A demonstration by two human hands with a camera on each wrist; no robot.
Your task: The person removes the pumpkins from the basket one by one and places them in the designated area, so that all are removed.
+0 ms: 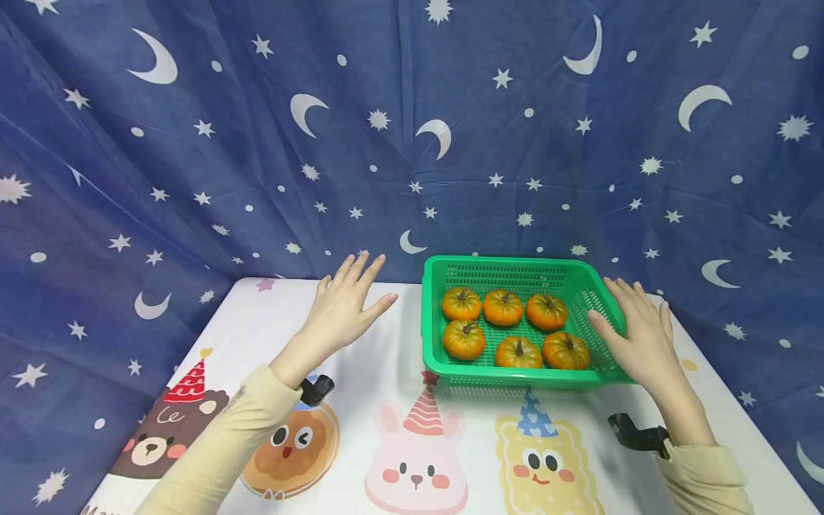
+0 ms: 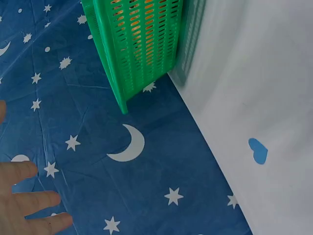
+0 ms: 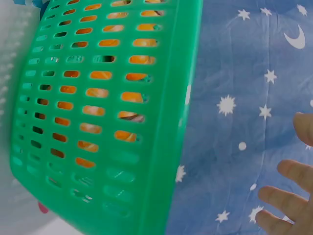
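Observation:
A green plastic basket (image 1: 428,322) with slotted walls stands on the table at the back right. Several small orange pumpkins (image 1: 503,307) lie in it in two rows. My left hand (image 1: 344,307) is held to the left of the basket, apart from it, with fingers straight and nothing in it. At the basket's right end, my right hand (image 1: 644,336) overlaps the rim in the head view, its fingers spread. In the right wrist view, the fingers (image 3: 288,200) show beside the basket wall (image 3: 98,117) and hold nothing.
A white tablecloth (image 1: 386,400) printed with cartoon animals and food covers the table. Behind it hangs a dark blue curtain (image 1: 360,143) with moons and stars, close to the table's back edge. Each wrist wears a black camera mount (image 1: 315,390).

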